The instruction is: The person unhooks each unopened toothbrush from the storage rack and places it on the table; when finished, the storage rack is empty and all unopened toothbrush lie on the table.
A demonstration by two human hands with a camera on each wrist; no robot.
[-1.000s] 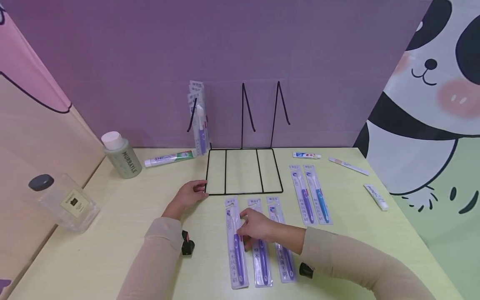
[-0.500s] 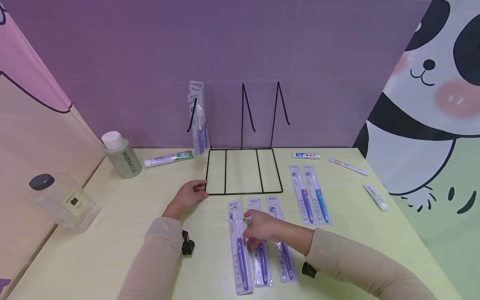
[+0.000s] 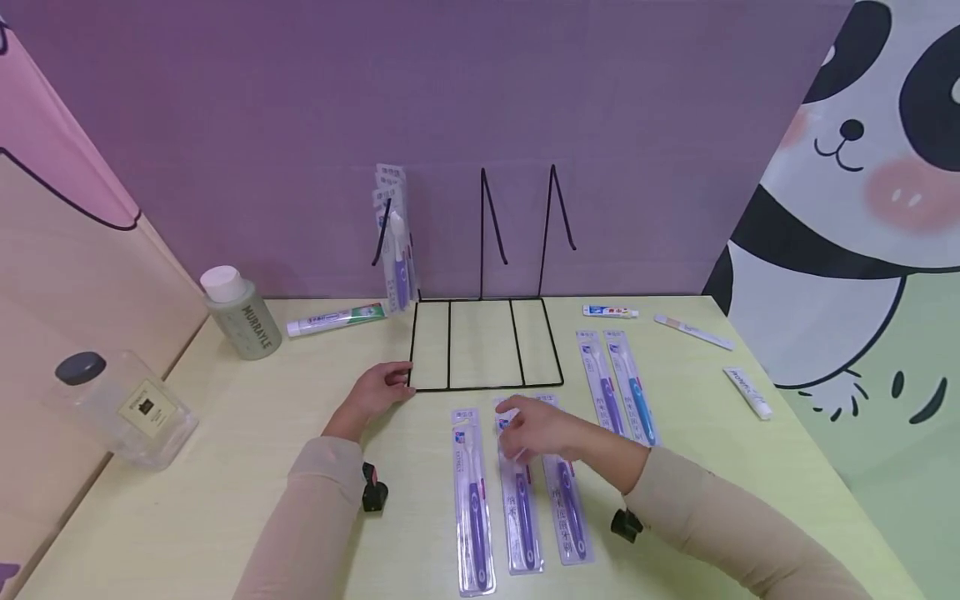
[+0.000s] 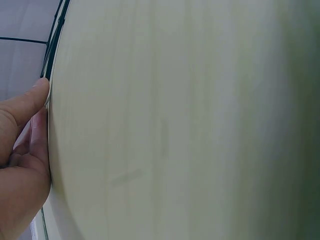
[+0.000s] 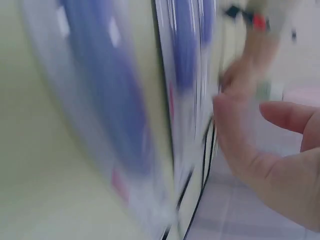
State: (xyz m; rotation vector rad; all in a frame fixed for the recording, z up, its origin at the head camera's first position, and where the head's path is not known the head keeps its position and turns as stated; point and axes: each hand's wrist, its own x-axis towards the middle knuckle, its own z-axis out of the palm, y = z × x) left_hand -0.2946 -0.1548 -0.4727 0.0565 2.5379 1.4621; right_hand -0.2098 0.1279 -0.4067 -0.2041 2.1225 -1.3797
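Taking the rack (image 3: 487, 387) as the centre of a dial, the left hand (image 3: 375, 390) is between 8 and 9 o'clock, pinching its near corner. The left wrist view shows the thumb tip right at the black wire with the fingers bent beneath; the rest there is mostly bare table (image 3: 187, 533).

The right hand (image 3: 536, 427) is at 5 o'clock, above the upper part of the middle toothbrush (image 3: 521, 517). From the head view alone its grip would be hard to read, as its back hides much of the fingers. The right wrist view, though blurred, shows a thumb and finger standing apart with only background between them. I cannot tell whether any fingertip touches the pack.

Three packed toothbrushes lie in a row from 6 round to 5 o'clock: the left one (image 3: 476, 517), the middle one, and the right one (image 3: 568, 508). Another pair (image 3: 633, 387) lies between 3 and 4. More packs (image 3: 401, 271) hang on the rack's left hook, between 10 and 11; the middle hook (image 3: 482, 250) and right hook (image 3: 546, 233) rise around 12 and 1.

Only the head view shows the surroundings clearly: toothpaste (image 3: 335, 320) and a green bottle (image 3: 247, 321) near 9, a clear bottle (image 3: 153, 412) just below 9, a small tube (image 3: 610, 312) between 2 and 3, a thin packet (image 3: 693, 332) at 3, and a white tube (image 3: 747, 393) between 3 and 4.
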